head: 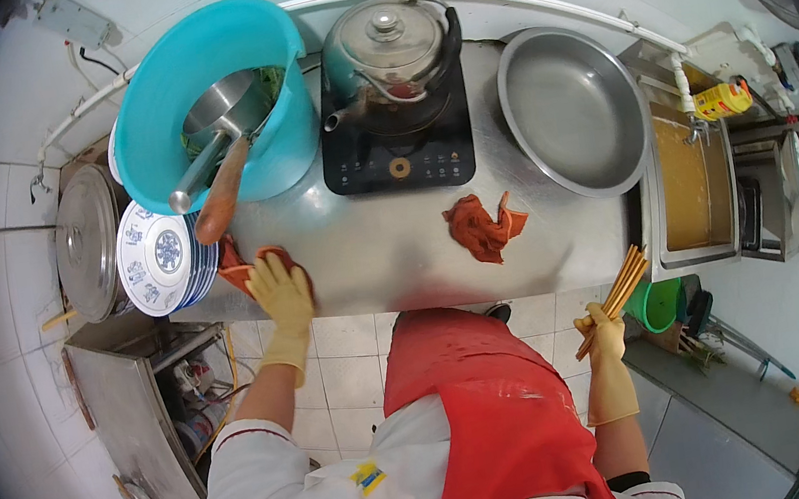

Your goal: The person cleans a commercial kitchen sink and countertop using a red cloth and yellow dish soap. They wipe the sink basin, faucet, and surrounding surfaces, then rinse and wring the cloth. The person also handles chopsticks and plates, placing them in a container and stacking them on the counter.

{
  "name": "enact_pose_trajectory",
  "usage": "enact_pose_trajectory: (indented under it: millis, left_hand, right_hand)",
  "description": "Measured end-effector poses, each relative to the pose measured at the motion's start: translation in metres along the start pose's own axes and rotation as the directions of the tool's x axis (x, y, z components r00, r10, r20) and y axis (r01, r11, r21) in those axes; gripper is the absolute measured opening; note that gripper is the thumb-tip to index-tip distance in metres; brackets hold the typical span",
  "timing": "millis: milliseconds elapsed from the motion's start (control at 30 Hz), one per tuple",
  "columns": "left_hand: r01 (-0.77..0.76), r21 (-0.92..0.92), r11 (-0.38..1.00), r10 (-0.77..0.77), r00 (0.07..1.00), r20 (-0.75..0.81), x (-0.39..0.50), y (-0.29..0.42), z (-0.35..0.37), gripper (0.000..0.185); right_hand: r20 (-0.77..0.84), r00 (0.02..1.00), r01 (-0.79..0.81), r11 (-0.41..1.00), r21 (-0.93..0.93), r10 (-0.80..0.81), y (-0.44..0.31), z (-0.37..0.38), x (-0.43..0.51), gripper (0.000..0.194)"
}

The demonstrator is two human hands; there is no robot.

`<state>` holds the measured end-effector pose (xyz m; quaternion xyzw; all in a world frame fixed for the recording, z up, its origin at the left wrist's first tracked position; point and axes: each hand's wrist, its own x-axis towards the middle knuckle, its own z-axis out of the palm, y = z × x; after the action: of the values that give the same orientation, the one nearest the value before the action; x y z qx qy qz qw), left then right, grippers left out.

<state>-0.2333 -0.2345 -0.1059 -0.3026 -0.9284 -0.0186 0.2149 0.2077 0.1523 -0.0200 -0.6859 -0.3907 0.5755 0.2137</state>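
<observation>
My left hand (pixel 279 289), in a yellow rubber glove, presses on a red-brown cloth (pixel 231 264) on the stainless steel counter (pixel 376 245), beside a stack of blue-and-white plates (pixel 156 255). My right hand (pixel 601 329), gloved alike, grips a bundle of chopsticks (pixel 620 288) in front of the counter's right end. A second red-brown cloth (pixel 482 229) lies crumpled on the counter between the hands. Behind the left hand stands a turquoise tub (pixel 287 143) holding a steel ladle-like pan (pixel 229 105) and a wooden handle (pixel 223 189).
A metal kettle (pixel 382 62) stands on a black induction cooker (pixel 400 170). To its right is a grey metal basin (pixel 571 113). A sink (pixel 693 180) with brownish water, below a tap, adjoins the counter's right. A lidded pot (pixel 85 245) stands far left.
</observation>
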Motion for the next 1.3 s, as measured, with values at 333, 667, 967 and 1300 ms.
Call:
enact_pose_trajectory:
  millis: [333,667,967,1300]
  left_hand:
    - [-0.431,-0.741,0.515,0.764,0.622,0.17,0.031,0.19,-0.025,0.075]
    - [-0.121,-0.249,0.961,0.143,0.987,0.073,0.055,0.051,0.007,0.045]
    - [0.053,0.005,0.999,-0.044,0.767,0.64,0.002,0.046,0.006,0.023]
    - [0.149,-0.852,0.502,0.575,0.679,0.457,0.056,0.296,-0.111,0.038]
  right_hand:
    - [-0.021,0.998,-0.063,0.998,0.004,0.063,0.049,-0.011,-0.02,0.022]
    - [-0.176,0.976,-0.11,0.99,0.094,0.125,0.079,-0.069,-0.044,0.018]
    - [-0.21,0.952,-0.162,0.947,0.277,0.224,0.105,-0.137,-0.045,0.023]
    - [0.057,0.986,0.039,0.552,0.833,-0.156,0.026,-0.22,-0.038,0.016]
